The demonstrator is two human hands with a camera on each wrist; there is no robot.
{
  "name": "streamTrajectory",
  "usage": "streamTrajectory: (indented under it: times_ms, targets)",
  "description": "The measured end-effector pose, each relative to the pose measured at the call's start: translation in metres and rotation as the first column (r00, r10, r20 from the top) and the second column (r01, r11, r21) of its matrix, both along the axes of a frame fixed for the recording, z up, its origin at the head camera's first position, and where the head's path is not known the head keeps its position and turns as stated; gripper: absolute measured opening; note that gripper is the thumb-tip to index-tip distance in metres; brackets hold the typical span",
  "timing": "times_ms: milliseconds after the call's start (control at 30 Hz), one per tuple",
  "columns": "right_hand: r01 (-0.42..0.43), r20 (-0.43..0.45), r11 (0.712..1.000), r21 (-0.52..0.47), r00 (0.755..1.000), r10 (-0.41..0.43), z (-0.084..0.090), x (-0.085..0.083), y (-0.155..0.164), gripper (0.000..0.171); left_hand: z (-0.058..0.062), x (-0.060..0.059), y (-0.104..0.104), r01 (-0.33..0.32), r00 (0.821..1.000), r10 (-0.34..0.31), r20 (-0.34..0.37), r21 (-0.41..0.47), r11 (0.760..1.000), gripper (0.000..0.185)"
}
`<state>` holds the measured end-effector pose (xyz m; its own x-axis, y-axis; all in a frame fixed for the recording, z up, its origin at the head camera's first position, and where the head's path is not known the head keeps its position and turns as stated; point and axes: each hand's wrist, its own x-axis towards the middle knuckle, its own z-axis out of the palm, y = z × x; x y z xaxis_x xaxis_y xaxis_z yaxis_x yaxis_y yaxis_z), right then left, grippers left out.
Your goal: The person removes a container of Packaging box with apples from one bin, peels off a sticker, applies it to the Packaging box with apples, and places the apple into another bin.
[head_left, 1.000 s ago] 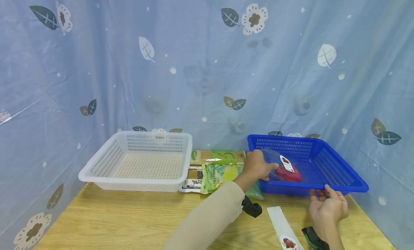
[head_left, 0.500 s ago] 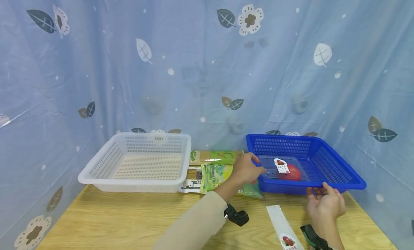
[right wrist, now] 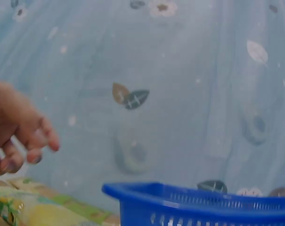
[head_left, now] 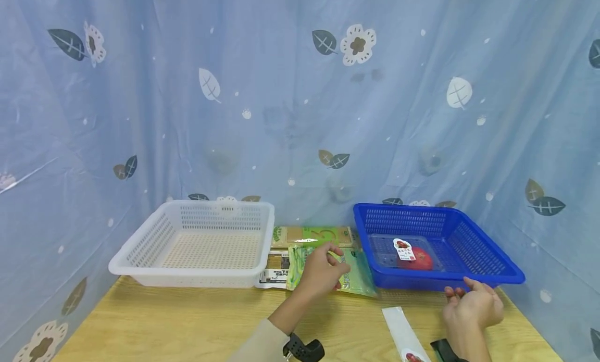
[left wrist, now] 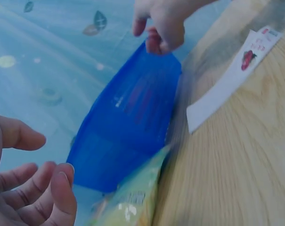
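Note:
In the blue basket (head_left: 440,278) lies a clear plastic package (head_left: 382,247) with a round red item (head_left: 419,259) and a white label (head_left: 404,249) printed with red fruit. My left hand (head_left: 323,271) hovers over the bagged packets (head_left: 358,271) between the baskets, its fingers loosely bent and holding nothing. At the blue basket's front rim is my right hand (head_left: 473,306), fingers loosely curled with nothing visible in them; whether it touches the rim I cannot tell. The left wrist view shows that right hand (left wrist: 163,23) beside the basket's end.
A white basket (head_left: 192,281) stands at the left. Flat packets, one green and brown (head_left: 311,237), lie between the baskets. A white strip (head_left: 403,331) with a fruit sticker lies on the wooden table (head_left: 187,320) at front right. A patterned curtain (head_left: 262,159) closes the back.
My left hand has let go of the clear package and moved left, out of the blue basket. The right hand's fingers have eased from the basket's front rim.

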<state>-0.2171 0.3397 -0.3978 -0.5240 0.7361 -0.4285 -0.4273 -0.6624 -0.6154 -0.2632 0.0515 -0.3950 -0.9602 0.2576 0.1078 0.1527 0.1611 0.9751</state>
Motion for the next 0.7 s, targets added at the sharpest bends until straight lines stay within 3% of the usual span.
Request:
streamTrajectory:
  times_ms: [133,333,500,700]
  targets:
    - [0.036,-0.124,0.999,0.030,0.992,-0.032,0.012,-0.002,-0.012,0.019,-0.009,0.003,-0.026,-0.043,0.999,0.044,-0.015,0.038,0.998,0.024]
    - [0.006,-0.318,0.998,0.066,0.948,0.016,0.031,-0.007,-0.045,0.026,-0.015,0.013,-0.050,-0.063,0.996,0.066,-0.055,0.053,0.997,0.025]
    - [-0.053,-0.377,0.982,0.184,0.918,0.120,0.034,-0.004,-0.072,0.025,-0.021,0.026,-0.065,-0.066,0.988,0.068,-0.136,0.019,0.998,0.026]
    - [-0.127,-0.377,0.940,0.315,0.893,0.247,0.036,0.001,-0.094,0.026,-0.020,0.039,-0.078,-0.074,0.960,0.071,-0.271,-0.003,0.997,0.025]
